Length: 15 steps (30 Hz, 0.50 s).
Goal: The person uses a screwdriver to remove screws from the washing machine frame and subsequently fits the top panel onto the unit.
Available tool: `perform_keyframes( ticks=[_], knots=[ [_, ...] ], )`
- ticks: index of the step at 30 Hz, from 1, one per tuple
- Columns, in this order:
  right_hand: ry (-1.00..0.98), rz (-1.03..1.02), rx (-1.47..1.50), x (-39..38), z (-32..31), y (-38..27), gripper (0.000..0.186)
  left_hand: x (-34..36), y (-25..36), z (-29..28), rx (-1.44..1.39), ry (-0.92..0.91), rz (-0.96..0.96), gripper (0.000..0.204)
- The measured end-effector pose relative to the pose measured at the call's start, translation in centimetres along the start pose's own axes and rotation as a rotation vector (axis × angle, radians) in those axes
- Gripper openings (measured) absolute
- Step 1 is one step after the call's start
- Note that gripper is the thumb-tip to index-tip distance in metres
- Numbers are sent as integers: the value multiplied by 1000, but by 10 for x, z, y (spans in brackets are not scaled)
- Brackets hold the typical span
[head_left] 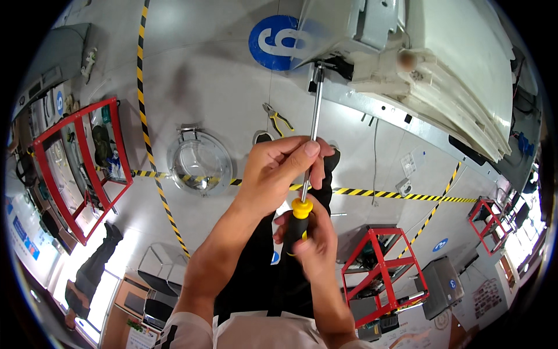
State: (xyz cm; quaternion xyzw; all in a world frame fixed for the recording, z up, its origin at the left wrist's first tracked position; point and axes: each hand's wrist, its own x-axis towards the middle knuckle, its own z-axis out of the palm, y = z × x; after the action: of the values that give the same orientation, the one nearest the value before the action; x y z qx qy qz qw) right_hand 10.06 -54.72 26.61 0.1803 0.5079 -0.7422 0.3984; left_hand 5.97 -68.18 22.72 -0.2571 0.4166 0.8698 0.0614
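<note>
A long screwdriver (pixel 315 110) with a black and yellow handle points up and away from me. My left hand (pixel 276 171) pinches its metal shaft between thumb and fingers. Lower down, my right hand (pixel 317 235) is wrapped round the handle. The tip reaches a dark part at the lower edge of an opened white appliance (pixel 447 87), which looks like a washing machine with its metal frame and pale plastic tub showing. Whether the tip sits in a screw cannot be made out.
Pliers (pixel 278 119) with yellow and black handles lie on the grey floor, near a round glass door (pixel 200 161). Red-framed carts (pixel 383 270) stand at both sides. Yellow and black tape (pixel 378 194) crosses the floor. Another person (pixel 87 282) is at the lower left.
</note>
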Motion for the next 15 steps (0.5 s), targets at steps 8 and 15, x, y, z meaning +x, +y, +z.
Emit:
perform_keyframes(
  ticks=[8, 15],
  knots=[
    [6, 76, 208, -7, 4, 13, 38, -3, 5, 6, -1, 52, -15, 29],
    [-97, 132, 350, -3, 2, 17, 49, -4, 17, 16, 86, 162, -32, 27]
  ],
)
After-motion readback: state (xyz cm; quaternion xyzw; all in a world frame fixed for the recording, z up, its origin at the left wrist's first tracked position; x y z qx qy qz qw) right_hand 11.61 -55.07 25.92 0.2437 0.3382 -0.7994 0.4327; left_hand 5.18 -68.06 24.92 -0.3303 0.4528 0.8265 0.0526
